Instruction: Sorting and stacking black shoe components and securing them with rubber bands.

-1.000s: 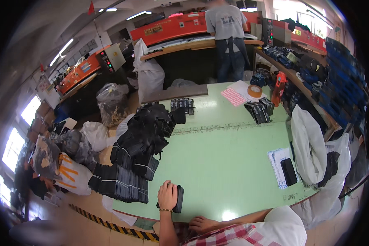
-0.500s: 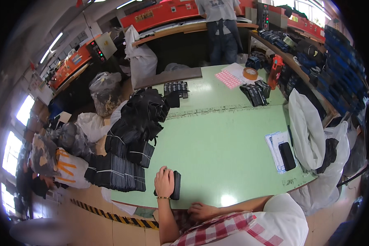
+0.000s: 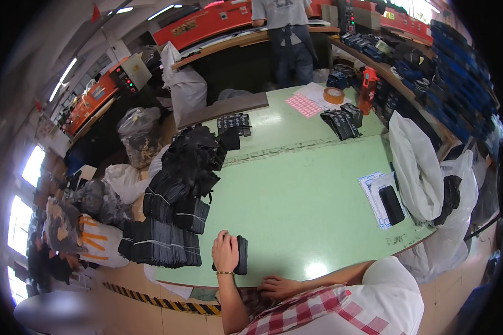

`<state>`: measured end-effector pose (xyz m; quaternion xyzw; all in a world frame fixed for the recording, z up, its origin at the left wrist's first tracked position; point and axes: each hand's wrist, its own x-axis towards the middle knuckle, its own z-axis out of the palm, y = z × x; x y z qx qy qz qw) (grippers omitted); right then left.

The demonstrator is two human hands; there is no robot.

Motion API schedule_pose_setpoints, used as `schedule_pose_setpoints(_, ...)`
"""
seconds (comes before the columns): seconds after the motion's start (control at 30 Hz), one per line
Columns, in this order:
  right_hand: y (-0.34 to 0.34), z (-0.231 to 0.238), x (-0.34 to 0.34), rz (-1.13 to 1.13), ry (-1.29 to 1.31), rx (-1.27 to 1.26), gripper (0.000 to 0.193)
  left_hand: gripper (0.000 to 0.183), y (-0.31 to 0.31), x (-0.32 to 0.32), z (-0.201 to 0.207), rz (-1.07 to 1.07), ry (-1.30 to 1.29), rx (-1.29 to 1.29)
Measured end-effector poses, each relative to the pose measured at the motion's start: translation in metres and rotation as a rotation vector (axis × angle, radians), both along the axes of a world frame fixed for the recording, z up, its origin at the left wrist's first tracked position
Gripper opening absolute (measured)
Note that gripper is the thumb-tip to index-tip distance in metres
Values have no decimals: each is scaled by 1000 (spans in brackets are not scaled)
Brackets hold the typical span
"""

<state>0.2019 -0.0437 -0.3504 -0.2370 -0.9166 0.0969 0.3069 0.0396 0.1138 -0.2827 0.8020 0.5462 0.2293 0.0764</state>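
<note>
A small stack of black flat pieces lies near the table's front edge. My left hand is over its left side, fingers bent round it and fingertips at its far end; the palm side is hidden. To the right, my right hand rests at the table edge, apart from the stack, its fingers loosely spread and holding nothing visible. Left of the stack sit banded bundles of black pieces, packed on edge. Behind them is a loose heap of black pieces.
On the green table lie a black phone on papers, an orange tape roll, a pink label sheet and black packs. A red bottle stands far right. White bags border the right edge. Another person stands beyond.
The whole view has shifted slightly, with far things now a little further left and higher. Both hands keep nearly the same place and pose, and the stack stays under my left hand.
</note>
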Motion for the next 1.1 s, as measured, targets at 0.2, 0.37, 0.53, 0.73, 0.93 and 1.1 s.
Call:
schedule_pose_setpoints(0.2, 4, 1, 0, -20, -58, -7, 30, 29, 5, 1, 1, -4, -11, 19)
schedule_pose_setpoints(0.37, 6, 5, 3, -23, -58, -3, 30, 27, 7, 3, -6, -4, -36, 63)
schedule_pose_setpoints(0.53, -3, 2, 3, -26, -87, -22, 31, 29, -1, 3, -6, -10, -25, 47)
schedule_pose_setpoints(0.73, 3, -4, -6, 60, -307, -200, 30, 37, -1, -8, -17, 63, 99, -47)
schedule_pose_setpoints(0.93, 18, 13, 4, -67, 106, -115, 23, 65, 30, -1, 24, -2, 39, -441)
schedule_pose_setpoints(1.1, 8, 15, 4, -58, 129, -168, 24, 88, 28, -33, 92, 11, 7, -181)
